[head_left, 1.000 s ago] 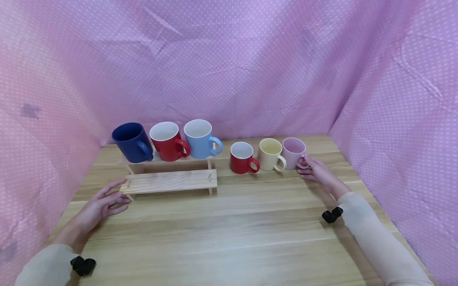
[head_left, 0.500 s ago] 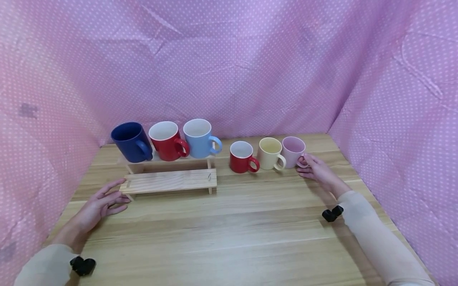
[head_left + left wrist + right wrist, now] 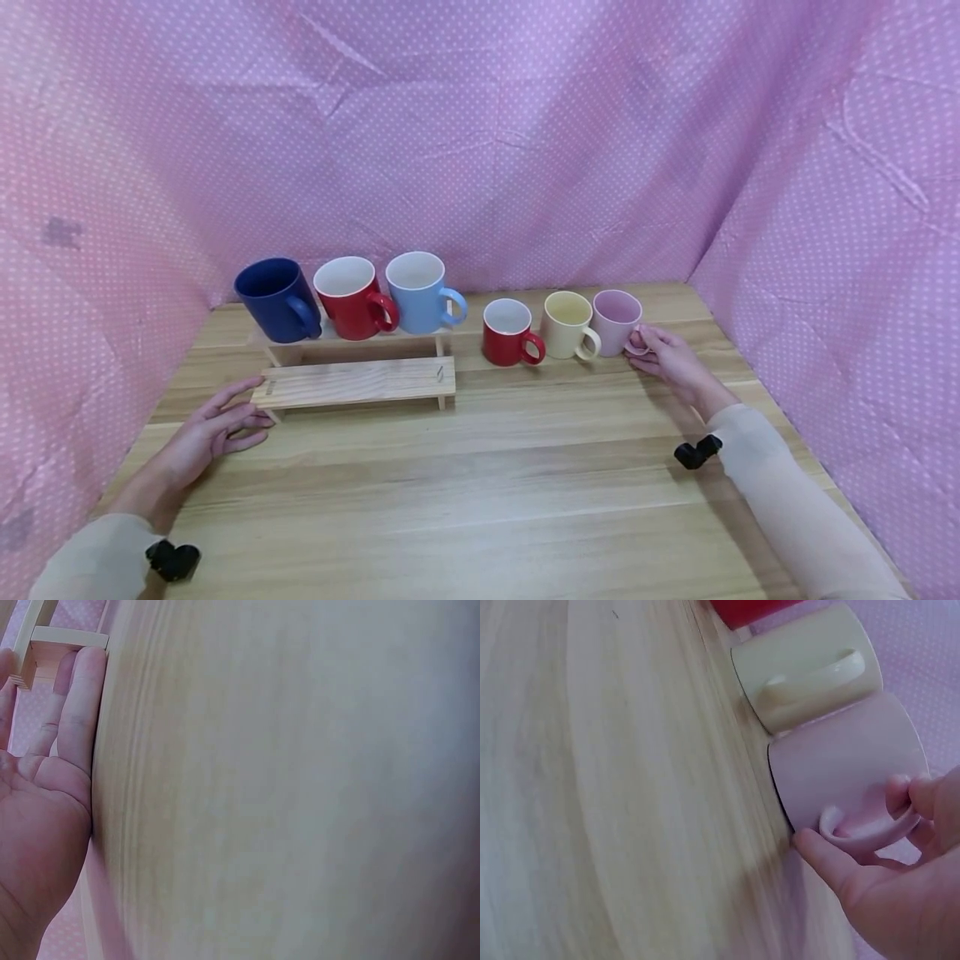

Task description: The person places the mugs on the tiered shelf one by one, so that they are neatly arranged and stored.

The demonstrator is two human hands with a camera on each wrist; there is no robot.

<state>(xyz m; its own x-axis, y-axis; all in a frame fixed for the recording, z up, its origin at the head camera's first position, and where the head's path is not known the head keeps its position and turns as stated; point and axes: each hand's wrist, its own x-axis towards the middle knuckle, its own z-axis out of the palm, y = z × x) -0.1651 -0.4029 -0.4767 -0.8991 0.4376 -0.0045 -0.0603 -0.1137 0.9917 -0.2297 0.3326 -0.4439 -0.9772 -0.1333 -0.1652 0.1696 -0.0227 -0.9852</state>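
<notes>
At the right, my right hand [image 3: 678, 367] pinches the handle of a small pink mug [image 3: 611, 332]. In the right wrist view that mug [image 3: 840, 765] stands upright on the wooden table, one fingertip low by its base. My left hand [image 3: 208, 433] is at the left end of a two-tier wooden rack [image 3: 360, 383], fingers loosely extended. The left wrist view has its fingers [image 3: 81, 712] lying along the tabletop, tips right at a wooden leg of the rack. A cream mug [image 3: 564, 329] stands close beside the pink one.
A small red mug [image 3: 504, 343] stands left of the cream one. On the upper tier are a dark blue mug [image 3: 272, 312], a larger red mug [image 3: 348, 310] and a light blue mug [image 3: 414, 307]. Pink dotted cloth [image 3: 480, 150] hangs around the table [image 3: 465, 500].
</notes>
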